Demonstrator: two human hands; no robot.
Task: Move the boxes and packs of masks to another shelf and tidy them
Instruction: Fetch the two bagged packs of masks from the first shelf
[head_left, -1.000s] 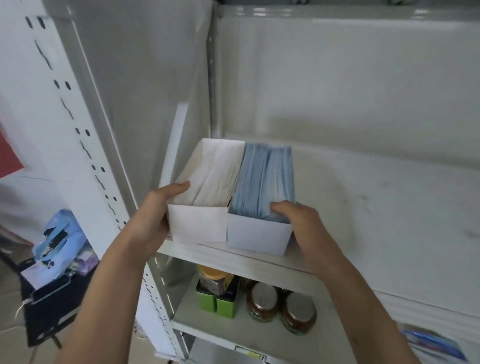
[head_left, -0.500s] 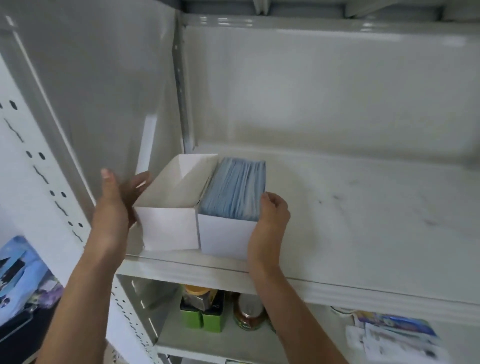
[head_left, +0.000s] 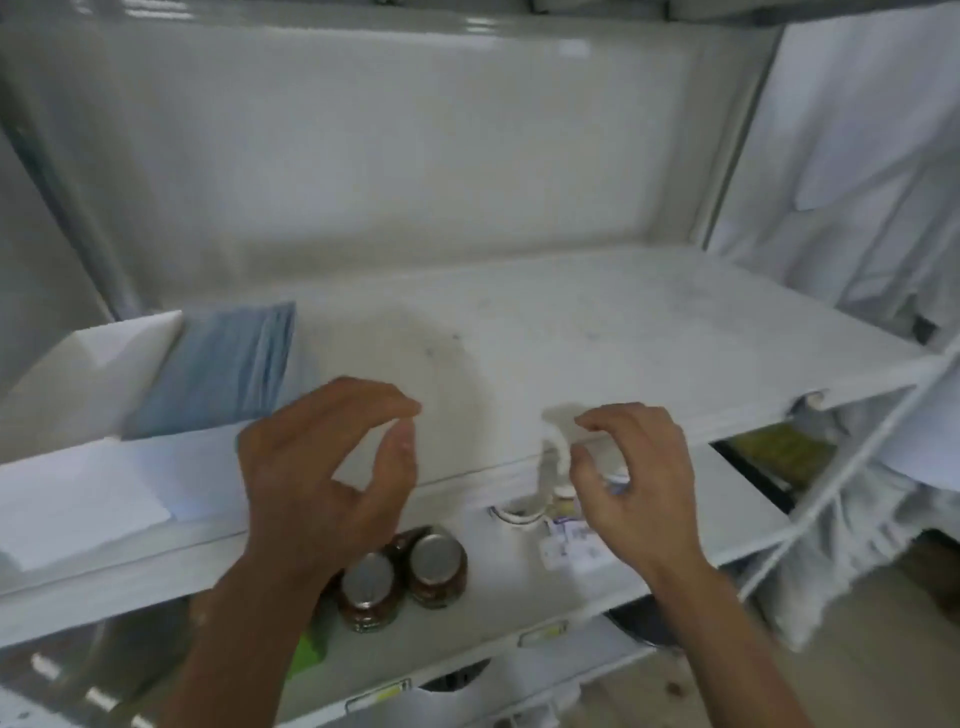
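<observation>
Left grip (head_left: 322, 467) and right grip (head_left: 631, 478) loosely curled, holding nothing, two mask boxes (head_left: 208, 374) side by side on shelf (head_left: 571, 322), long axes running front to back.

This looks like a storage corner in a home or a small shop's back room. A white metal rack (head_left: 571, 332) fills the frame, its upright at lower left punched with slots for movable shelves. At left on the upper shelf stand open white boxes (head_left: 78, 483), one packed with blue masks (head_left: 218, 369). On the shelf below, lower centre, sit two jars (head_left: 400, 577) with metal lids, beside small packets (head_left: 571, 545). At right, white cloth (head_left: 857, 182) hangs beside the rack. Bare floor shows at lower right.
</observation>
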